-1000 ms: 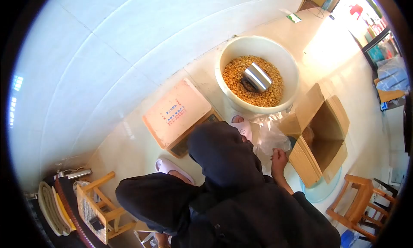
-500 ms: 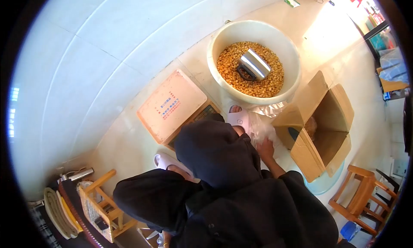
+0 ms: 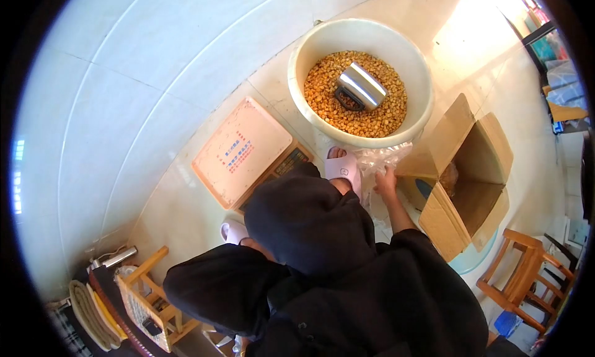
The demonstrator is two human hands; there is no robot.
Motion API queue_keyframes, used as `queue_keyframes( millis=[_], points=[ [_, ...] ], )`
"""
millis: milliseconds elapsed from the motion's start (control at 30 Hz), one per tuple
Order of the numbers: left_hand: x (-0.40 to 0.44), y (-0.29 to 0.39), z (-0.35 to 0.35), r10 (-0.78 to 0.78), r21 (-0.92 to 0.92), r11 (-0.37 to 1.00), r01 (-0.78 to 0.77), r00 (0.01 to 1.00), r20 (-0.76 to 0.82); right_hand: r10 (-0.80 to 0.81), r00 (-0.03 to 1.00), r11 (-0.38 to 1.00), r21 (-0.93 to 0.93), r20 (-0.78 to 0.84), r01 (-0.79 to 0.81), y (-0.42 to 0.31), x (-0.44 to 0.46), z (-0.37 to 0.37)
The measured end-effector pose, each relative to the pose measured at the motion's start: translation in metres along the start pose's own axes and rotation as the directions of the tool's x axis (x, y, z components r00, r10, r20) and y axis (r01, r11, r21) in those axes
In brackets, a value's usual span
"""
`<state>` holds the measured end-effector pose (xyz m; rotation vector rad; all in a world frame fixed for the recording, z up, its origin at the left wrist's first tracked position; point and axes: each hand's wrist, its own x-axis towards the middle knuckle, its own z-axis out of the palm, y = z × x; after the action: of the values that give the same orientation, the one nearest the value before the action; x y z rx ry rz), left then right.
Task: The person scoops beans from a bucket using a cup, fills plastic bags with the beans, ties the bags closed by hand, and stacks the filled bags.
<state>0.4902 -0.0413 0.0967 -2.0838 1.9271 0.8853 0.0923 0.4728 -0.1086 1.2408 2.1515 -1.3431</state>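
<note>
Shifted nearer the round white tub [image 3: 418,87], my half-curled right hand [image 3: 385,183] pinches clear crinkled plastic [image 3: 385,155]; left hand [image 3: 243,343], I can't tell. Snagging against the tub could tear it.

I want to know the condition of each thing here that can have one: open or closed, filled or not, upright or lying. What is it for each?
Cardboard box: open, flaps spread, something inside.
White tub: uncovered, partly filled with golden-brown kernels.
Metal mug: lying on its side on the kernels.
Clear plastic: crumpled, touched by right hand.
Slippers: worn.
Weighing scale: on the floor; reading not visible.
</note>
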Motion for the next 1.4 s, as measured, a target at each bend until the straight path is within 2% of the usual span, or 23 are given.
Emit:
queue_keyframes(
  millis=[33,133,233,367,400,433,467,600,700,800,867,900,933,967,1000,1033,1067,1100,1167,1200,1267,1367,1400],
  points=[
    [0.0,0.0,-0.001,0.003,0.003,1.0,-0.003,1.0,0.0,-0.241,0.967,0.946,-0.245,-0.086,0.214,0.018,-0.006,0.0],
    [0.006,0.0,-0.004,0.018,0.022,1.0,-0.019,1.0,0.01,-0.203,0.973,0.701,-0.678,0.109,0.222,0.048,-0.068,-0.009],
    [0.003,0.007,0.0,0.028,0.012,1.0,-0.028,1.0,0.009,-0.086,0.935,0.52,-0.785,0.345,0.337,0.115,-0.076,-0.01],
    [0.004,0.01,-0.003,0.044,0.016,0.999,-0.044,0.999,0.01,-0.034,0.936,0.596,-0.745,0.351,0.301,0.125,-0.062,-0.016],
    [0.005,0.011,0.002,0.052,0.015,0.999,-0.052,0.999,0.013,0.0,0.956,0.973,-0.22,0.294,0.067,0.127,-0.062,-0.03],
    [0.005,0.01,0.002,0.051,0.014,0.999,-0.052,0.999,0.017,0.062,0.961,0.892,0.418,0.27,-0.174,0.12,-0.065,-0.041],
    [0.005,0.008,0.001,0.052,0.015,0.999,-0.052,0.999,0.017,0.035,0.951,0.732,0.64,0.307,-0.234,0.111,-0.068,-0.045],
    [0.004,0.007,-0.001,0.067,0.01,0.998,-0.067,0.997,0.024,-0.126,0.913,0.654,0.725,0.388,-0.217,0.031,-0.114,-0.058],
    [0.001,0.003,-0.007,0.088,0.005,0.996,-0.088,0.996,0.013,-0.388,0.846,0.735,0.676,0.365,0.045,-0.02,-0.146,-0.049],
    [-0.002,-0.005,-0.026,0.136,0.053,0.989,-0.135,0.99,-0.022,-0.597,0.721,0.798,0.356,0.351,0.487,-0.111,-0.207,-0.068],
    [-0.009,-0.01,-0.054,0.221,0.187,0.962,-0.201,0.971,-0.093,-0.944,0.229,0.263,0.122,0.238,0.957,-0.163,-0.235,-0.079],
    [-0.011,-0.008,-0.071,0.283,0.278,0.931,-0.236,0.948,-0.146,-0.948,0.209,0.245,0.132,0.24,0.961,-0.187,-0.248,-0.084],
    [-0.014,0.001,-0.092,0.431,0.452,0.842,-0.293,0.871,-0.238,-0.961,0.073,0.126,0.19,0.265,0.974,-0.21,-0.26,-0.089],
    [-0.02,0.021,-0.107,0.667,0.663,0.681,-0.312,0.637,-0.386,-0.957,-0.069,0.005,0.255,0.282,0.967,-0.232,-0.272,-0.091],
    [0.0,0.026,-0.131,0.492,0.442,0.85,-0.288,0.736,-0.465,-0.955,-0.098,-0.018,0.275,0.28,0.961,-0.255,-0.285,-0.091],
    [-0.018,0.059,-0.141,0.613,0.472,0.79,-0.392,0.515,-0.599,-0.922,-0.165,-0.037,0.343,0.349,0.938,-0.276,-0.298,-0.091],
    [-0.027,0.085,-0.15,0.558,0.233,0.798,-0.556,0.536,-0.633,-0.879,-0.234,-0.048,0.411,0.415,0.911,-0.295,-0.311,-0.088],
    [-0.046,0.124,-0.148,0.591,0.111,0.646,-0.755,0.403,-0.698,-0.847,-0.343,-0.143,0.447,0.406,0.883,-0.313,-0.326,-0.081],
    [-0.081,0.191,-0.143,0.691,-0.053,0.43,-0.901,0.366,-0.623,-0.742,-0.579,-0.329,0.57,0.338,0.753,-0.337,-0.351,-0.049],
    [-0.115,0.228,-0.133,0.736,-0.23,0.399,-0.888,0.46,-0.497,-0.645,-0.606,-0.233,0.636,0.465,0.736,-0.346,-0.366,-0.035],
    [-0.163,0.295,-0.118,0.937,-0.024,0.011,-1.0,0.018,-0.348,-0.381,-0.55,-0.016,0.589,0.743,0.808,-0.356,-0.388,-0.003],
    [-0.163,0.357,-0.075,0.991,-0.195,-0.127,-0.973,-0.118,-0.056,-0.115,-0.481,-0.023,0.481,0.869,0.876,-0.373,-0.411,0.02],
    [-0.153,0.376,-0.061,0.982,-0.279,-0.126,-0.952,-0.159,0.098,-0.214,-0.489,-0.136,0.469,0.846,0.872,-0.375,-0.404,0.039]
  ],
)
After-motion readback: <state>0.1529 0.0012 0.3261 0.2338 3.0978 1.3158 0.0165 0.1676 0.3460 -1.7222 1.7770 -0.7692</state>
